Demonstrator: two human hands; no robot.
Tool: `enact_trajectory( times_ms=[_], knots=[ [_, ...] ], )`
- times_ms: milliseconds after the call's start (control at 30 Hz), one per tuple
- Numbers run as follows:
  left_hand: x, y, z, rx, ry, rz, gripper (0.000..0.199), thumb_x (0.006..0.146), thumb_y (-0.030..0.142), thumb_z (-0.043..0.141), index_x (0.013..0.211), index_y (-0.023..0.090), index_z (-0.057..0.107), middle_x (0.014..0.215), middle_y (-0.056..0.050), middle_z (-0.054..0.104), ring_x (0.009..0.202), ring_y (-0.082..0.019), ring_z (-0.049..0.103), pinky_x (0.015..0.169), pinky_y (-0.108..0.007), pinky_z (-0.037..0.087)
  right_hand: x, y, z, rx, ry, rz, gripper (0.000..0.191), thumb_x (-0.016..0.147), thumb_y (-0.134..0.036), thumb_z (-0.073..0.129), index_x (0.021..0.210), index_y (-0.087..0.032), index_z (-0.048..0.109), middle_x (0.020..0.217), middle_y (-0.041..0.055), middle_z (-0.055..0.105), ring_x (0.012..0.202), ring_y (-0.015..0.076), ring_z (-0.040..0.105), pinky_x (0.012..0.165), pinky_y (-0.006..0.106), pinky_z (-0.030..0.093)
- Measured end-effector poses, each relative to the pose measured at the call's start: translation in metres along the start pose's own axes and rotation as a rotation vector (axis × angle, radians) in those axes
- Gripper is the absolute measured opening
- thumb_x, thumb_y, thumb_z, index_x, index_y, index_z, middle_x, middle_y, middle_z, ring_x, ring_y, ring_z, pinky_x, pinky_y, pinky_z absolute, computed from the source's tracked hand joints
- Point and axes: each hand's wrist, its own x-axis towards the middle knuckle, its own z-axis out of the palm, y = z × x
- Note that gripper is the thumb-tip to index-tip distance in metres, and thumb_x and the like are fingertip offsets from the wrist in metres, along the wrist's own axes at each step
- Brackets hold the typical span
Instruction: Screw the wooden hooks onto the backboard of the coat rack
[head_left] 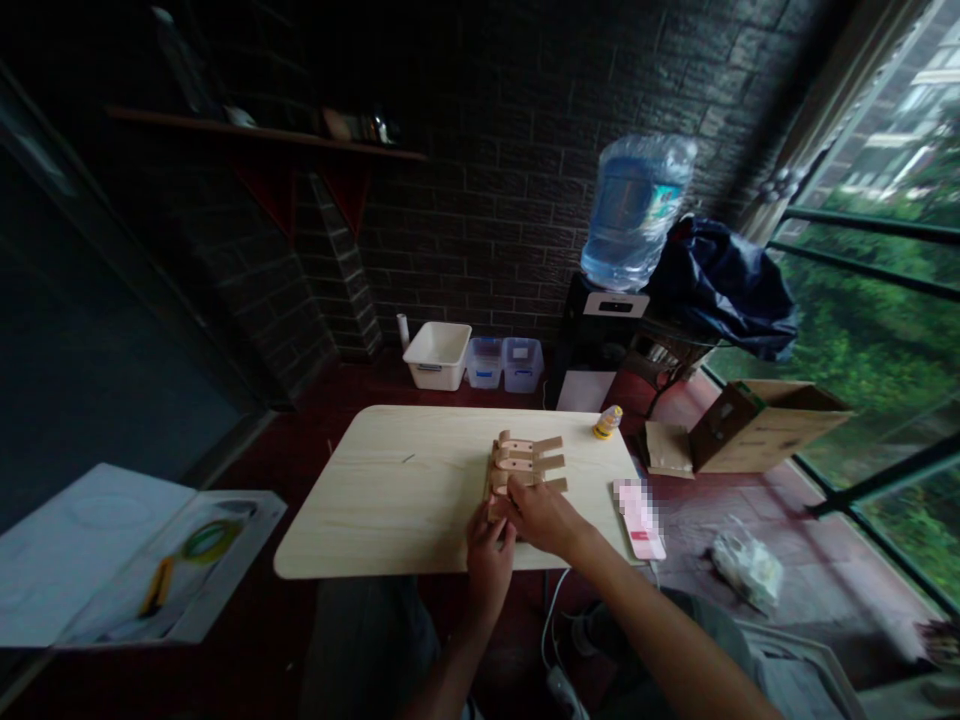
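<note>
On the pale wooden table (390, 500) lies a tan block with straps (517, 448). Several flat strips stick out from it to the right, and dark dots like holes or rivets show on the straps. My left hand (489, 555) grips its near left corner with bent fingers. From the right, my right hand (541, 515) reaches over the near end, fingers closed on the strap there. Both hands meet at that corner and hide it, so the exact pinch cannot be made out. A thin dark sliver (409, 458) lies farther left on the tabletop.
A clear bottle with a yellow base (607, 422) stands at the far right corner. A pink flat item (639, 520) lies by the right edge. Beyond are a white bin (437, 358), a water dispenser (600, 340) and a cardboard box (750, 440). An open case (217, 565) is left.
</note>
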Motion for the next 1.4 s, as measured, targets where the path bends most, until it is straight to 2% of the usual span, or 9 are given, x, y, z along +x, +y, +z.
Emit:
enact_trajectory(
  times_ms=[100,233,400,600,833,967,1067,1167,1400],
  knots=[
    [0.002,0.0,-0.001,-0.011,-0.006,0.015,0.035,0.092,0.027,0.058,0.126,0.028,0.067,0.133,-0.01,0.065,0.125,-0.027,0.06,0.102,-0.047,0.055,-0.003,0.006,0.003,-0.069,0.08,-0.165,0.029,0.104,-0.021,0.034,0.114,-0.013,0.06,0.108,0.0174,0.07,0.087,0.0236,0.069,0.075,0.036,0.055],
    [0.004,0.0,-0.002,-0.013,0.022,0.031,0.029,0.092,0.029,0.059,0.118,0.03,0.071,0.128,-0.009,0.067,0.122,-0.027,0.062,0.098,-0.046,0.058,-0.004,0.011,-0.001,-0.038,0.131,-0.228,0.027,0.101,-0.019,0.036,0.109,-0.015,0.062,0.109,0.0152,0.069,0.089,0.0249,0.067,0.078,0.039,0.055],
    [0.003,-0.007,0.0,0.028,0.042,0.039,0.033,0.092,0.032,0.057,0.123,0.031,0.069,0.127,-0.009,0.068,0.12,-0.028,0.064,0.095,-0.046,0.06,-0.003,0.005,-0.007,0.15,0.115,-0.14,0.022,0.1,-0.02,0.04,0.113,-0.016,0.057,0.101,0.0103,0.072,0.092,0.0238,0.067,0.081,0.035,0.053],
    [0.001,-0.025,0.006,0.055,0.075,0.102,0.034,0.09,0.035,0.059,0.123,0.036,0.068,0.126,-0.005,0.07,0.114,-0.027,0.067,0.091,-0.045,0.062,-0.007,-0.001,0.006,0.366,0.135,-0.008,0.016,0.098,-0.025,0.044,0.109,-0.021,0.056,0.101,0.009,0.072,0.092,0.0239,0.069,0.08,0.033,0.051],
    [0.002,-0.042,0.013,0.05,0.183,0.205,0.035,0.088,0.04,0.06,0.123,0.038,0.068,0.123,-0.004,0.071,0.106,-0.026,0.071,0.082,-0.04,0.065,-0.016,-0.008,0.039,0.585,0.324,0.12,0.024,0.099,-0.034,0.043,0.113,-0.03,0.062,0.102,0.0069,0.073,0.097,0.0276,0.071,0.083,0.039,0.056],
    [0.001,-0.047,0.016,0.021,0.144,0.199,0.032,0.089,0.042,0.059,0.118,0.04,0.07,0.123,-0.003,0.071,0.106,-0.026,0.071,0.081,-0.041,0.066,-0.015,-0.008,0.06,0.584,0.439,0.112,0.031,0.089,-0.034,0.055,0.117,-0.042,0.063,0.115,0.0067,0.069,0.109,0.0338,0.068,0.087,0.047,0.058],
    [-0.001,-0.043,0.015,-0.018,0.135,0.14,0.03,0.09,0.041,0.058,0.117,0.038,0.071,0.126,-0.003,0.07,0.111,-0.026,0.069,0.086,-0.041,0.065,-0.015,-0.008,0.072,0.643,0.531,0.118,0.038,0.088,-0.031,0.053,0.123,-0.043,0.061,0.119,0.0069,0.067,0.111,0.0335,0.067,0.09,0.049,0.058],
    [-0.003,-0.032,0.01,-0.022,0.085,0.095,0.032,0.092,0.04,0.056,0.119,0.035,0.07,0.129,-0.004,0.068,0.116,-0.026,0.066,0.092,-0.043,0.062,-0.019,-0.01,0.079,0.686,0.584,0.12,0.036,0.092,-0.027,0.051,0.125,-0.035,0.061,0.12,0.0092,0.066,0.114,0.0301,0.066,0.096,0.046,0.056],
    [0.001,-0.005,-0.006,-0.023,-0.039,-0.034,0.033,0.094,0.036,0.053,0.122,0.03,0.069,0.133,-0.007,0.065,0.123,-0.026,0.061,0.101,-0.046,0.058,-0.025,-0.007,0.085,0.722,0.574,0.17,0.034,0.095,-0.024,0.052,0.128,-0.028,0.06,0.123,0.0095,0.068,0.117,0.0261,0.065,0.099,0.042,0.055]
  ],
)
